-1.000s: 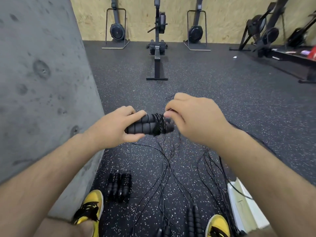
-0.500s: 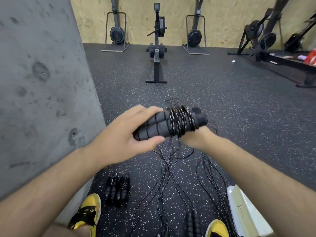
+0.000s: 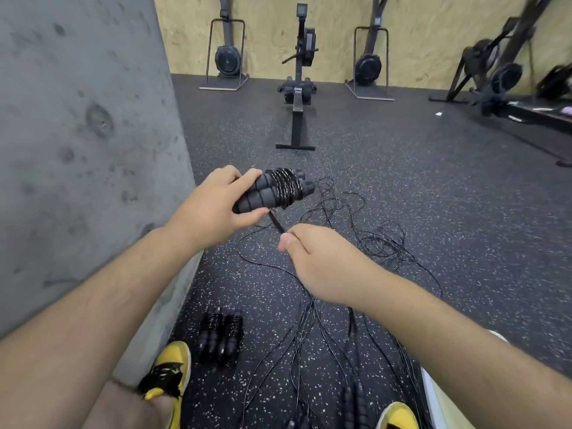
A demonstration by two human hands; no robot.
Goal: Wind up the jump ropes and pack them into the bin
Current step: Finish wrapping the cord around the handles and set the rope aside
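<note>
Rope half wound beside the wall

Left hand (image 3: 213,212) grips the handles (image 3: 272,190); right hand (image 3: 312,252) pinches the cord (image 3: 276,222). Wall (image 3: 86,134) close left, open floor (image 3: 402,187) right, bin (image 3: 433,394) at right foot.

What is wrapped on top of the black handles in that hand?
Black cord is coiled around the paired handles held by the left hand. The right hand pinches its loose end. The palm covers the handles' near ends.
</note>
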